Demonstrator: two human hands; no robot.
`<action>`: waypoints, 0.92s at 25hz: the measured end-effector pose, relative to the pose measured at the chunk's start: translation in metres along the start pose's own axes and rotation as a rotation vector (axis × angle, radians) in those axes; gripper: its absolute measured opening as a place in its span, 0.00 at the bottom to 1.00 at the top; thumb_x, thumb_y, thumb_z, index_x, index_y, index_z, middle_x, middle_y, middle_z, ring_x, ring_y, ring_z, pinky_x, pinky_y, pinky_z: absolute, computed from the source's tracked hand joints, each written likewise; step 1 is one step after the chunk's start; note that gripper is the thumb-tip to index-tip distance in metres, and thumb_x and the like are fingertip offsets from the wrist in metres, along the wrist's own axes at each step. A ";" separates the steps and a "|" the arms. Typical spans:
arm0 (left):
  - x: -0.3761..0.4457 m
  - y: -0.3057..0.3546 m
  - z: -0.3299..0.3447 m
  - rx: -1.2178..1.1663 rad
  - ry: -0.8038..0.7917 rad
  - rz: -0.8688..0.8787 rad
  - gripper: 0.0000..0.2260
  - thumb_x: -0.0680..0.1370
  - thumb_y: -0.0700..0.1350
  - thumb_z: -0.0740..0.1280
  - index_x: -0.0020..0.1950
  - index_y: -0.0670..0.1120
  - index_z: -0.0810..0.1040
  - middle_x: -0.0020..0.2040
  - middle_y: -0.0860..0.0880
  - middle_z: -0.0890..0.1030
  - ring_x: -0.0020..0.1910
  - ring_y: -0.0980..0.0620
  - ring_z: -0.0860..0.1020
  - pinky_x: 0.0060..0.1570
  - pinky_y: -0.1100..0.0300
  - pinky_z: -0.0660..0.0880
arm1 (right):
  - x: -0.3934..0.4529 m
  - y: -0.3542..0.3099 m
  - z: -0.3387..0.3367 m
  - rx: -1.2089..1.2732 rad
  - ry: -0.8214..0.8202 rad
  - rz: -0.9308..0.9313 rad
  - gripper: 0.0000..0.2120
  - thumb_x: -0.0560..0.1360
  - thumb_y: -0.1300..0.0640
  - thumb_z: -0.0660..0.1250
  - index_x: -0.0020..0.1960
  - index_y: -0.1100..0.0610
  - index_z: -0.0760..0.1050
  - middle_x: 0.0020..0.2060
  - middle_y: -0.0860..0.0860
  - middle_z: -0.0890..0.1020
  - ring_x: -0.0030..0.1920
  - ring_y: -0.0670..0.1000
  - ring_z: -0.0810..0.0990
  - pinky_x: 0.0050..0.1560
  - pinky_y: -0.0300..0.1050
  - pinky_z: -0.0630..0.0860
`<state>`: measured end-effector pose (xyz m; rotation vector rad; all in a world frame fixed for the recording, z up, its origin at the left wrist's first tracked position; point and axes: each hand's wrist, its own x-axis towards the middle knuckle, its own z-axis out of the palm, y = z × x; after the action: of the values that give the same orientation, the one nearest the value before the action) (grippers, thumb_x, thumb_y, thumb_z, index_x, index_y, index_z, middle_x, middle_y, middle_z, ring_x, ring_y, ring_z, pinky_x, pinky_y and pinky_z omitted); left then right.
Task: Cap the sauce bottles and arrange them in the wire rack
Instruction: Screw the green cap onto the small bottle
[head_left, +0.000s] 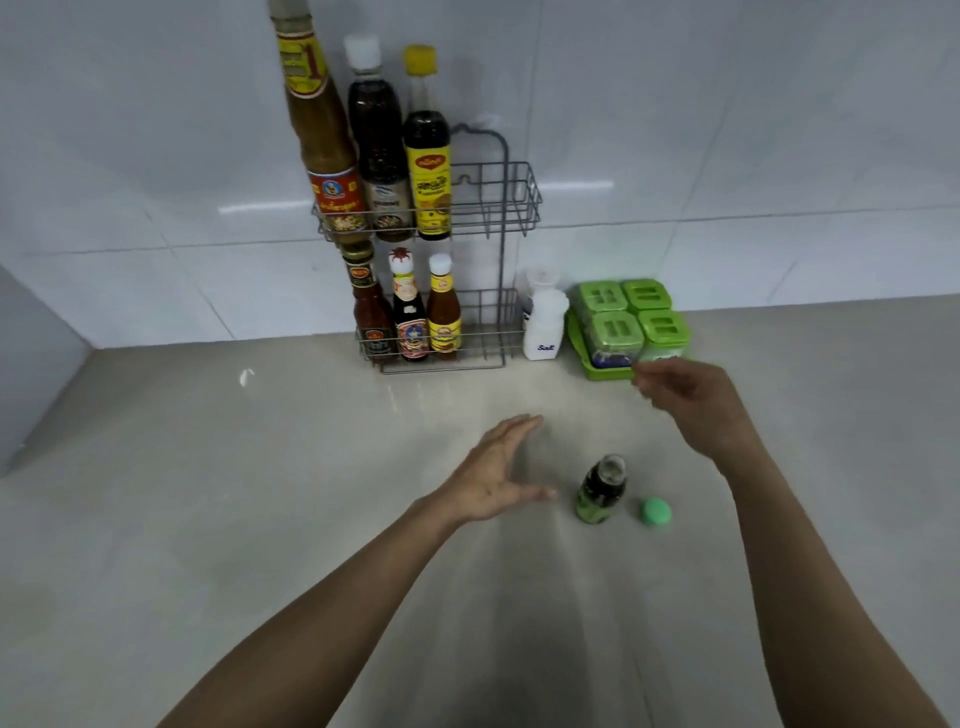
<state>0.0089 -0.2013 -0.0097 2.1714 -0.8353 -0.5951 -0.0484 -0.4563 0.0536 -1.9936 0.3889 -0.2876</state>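
Two bare forearms reach over a pale, glossy countertop (208, 519) toward a tiled wall. The left hand (493, 475) hovers with fingers straight and together, thumb spread wide, palm facing right, holding nothing. Just right of its thumb stands a small dark sauce bottle (601, 489) with a green label, upright and uncapped. Its round green cap (655, 512) lies on the counter just beside the bottle, on the side away from the left hand.

The right hand (688, 402) hangs farther back and to the right of the bottle, fingers loosely curled; its fingertips are blurred, so a pinch cannot be ruled out, though nothing appears to be held.

Beyond both hands, a grey two-tier wire rack (506, 208) stands against the wall. Three tall bottles fill the left of its upper tier and three shorter ones the left of the lower (all capped). Just beyond the right hand's fingertips sit green-lidded containers (631, 317) and, left of them, a white salt shaker (543, 325).
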 end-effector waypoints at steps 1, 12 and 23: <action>0.004 0.008 0.012 -0.032 -0.018 0.005 0.41 0.72 0.54 0.75 0.79 0.51 0.57 0.79 0.50 0.57 0.78 0.52 0.55 0.75 0.59 0.54 | -0.011 0.021 -0.005 -0.057 -0.002 0.058 0.11 0.72 0.64 0.73 0.47 0.49 0.81 0.41 0.51 0.85 0.36 0.36 0.81 0.49 0.43 0.76; 0.024 0.024 0.093 -0.270 0.028 -0.127 0.22 0.69 0.55 0.71 0.60 0.50 0.71 0.53 0.48 0.80 0.55 0.45 0.78 0.61 0.46 0.74 | -0.083 0.118 0.013 -0.265 -0.054 0.164 0.14 0.68 0.62 0.75 0.53 0.55 0.83 0.45 0.51 0.84 0.44 0.54 0.83 0.44 0.39 0.77; -0.020 0.023 0.034 -0.252 0.027 -0.068 0.13 0.75 0.55 0.71 0.56 0.53 0.75 0.44 0.56 0.76 0.42 0.58 0.75 0.44 0.61 0.72 | -0.053 0.063 0.029 0.799 -0.430 0.271 0.29 0.61 0.54 0.79 0.60 0.61 0.79 0.53 0.55 0.85 0.53 0.51 0.84 0.53 0.43 0.81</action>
<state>-0.0345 -0.2148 -0.0101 1.9791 -0.6377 -0.6664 -0.0961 -0.4375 -0.0173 -1.1534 0.2108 0.1505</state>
